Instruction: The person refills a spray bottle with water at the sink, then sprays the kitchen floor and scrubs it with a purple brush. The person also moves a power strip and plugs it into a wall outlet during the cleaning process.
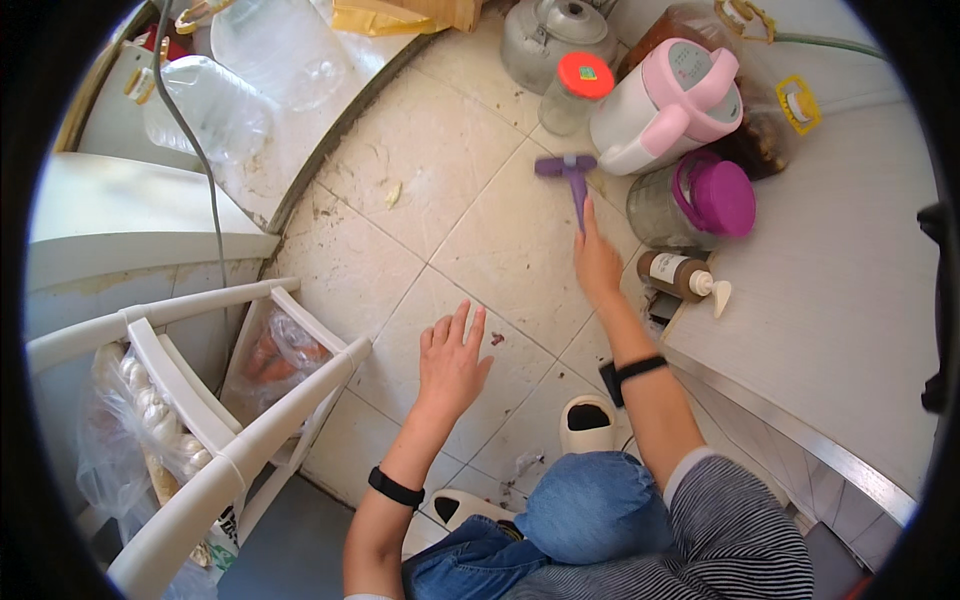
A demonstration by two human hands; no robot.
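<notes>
My right hand (598,262) is closed around the handle of a small purple brush-like tool (566,166), whose wide head is over the tiled floor near a pink and white electric jug (645,120). Its bristles or blade cannot be made out. My left hand (454,360) is held over the tiles with fingers spread and nothing in it. A dark reddish scrap (497,339) lies just right of its fingers. A pale yellowish scrap (394,195) lies farther up on the dirty floor (465,202).
Along the right are a red-lidded glass jar (568,112), a metal kettle (551,37), a purple-lidded jar (667,210) and a brown pump bottle (667,274). A white rack (247,450) with bagged food is at left. Plastic bottles (210,112) lie upper left.
</notes>
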